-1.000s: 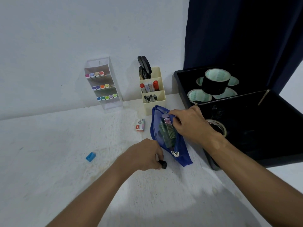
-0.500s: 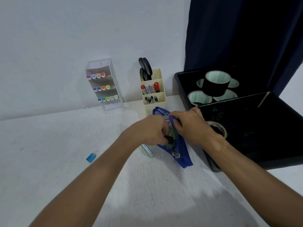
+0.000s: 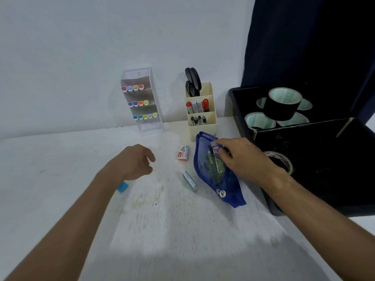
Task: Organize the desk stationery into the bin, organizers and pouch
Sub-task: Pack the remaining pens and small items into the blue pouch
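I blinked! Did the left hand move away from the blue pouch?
Yes. The left hand was at the blue pouch half a second ago; now it has swung left, past the small red-and-white box, toward the blue eraser.

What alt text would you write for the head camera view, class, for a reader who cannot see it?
A person's right hand holds open a blue pouch on a white desk, while the empty left hand hovers near two small boxes and a blue sharpener. Behind stand two pen organizers and a black bin of tape rolls.

White desk [image 3: 182, 230], pouch [image 3: 233, 191], organizers [image 3: 202, 126], bin [image 3: 324, 159], sm. boxes [image 3: 183, 153]
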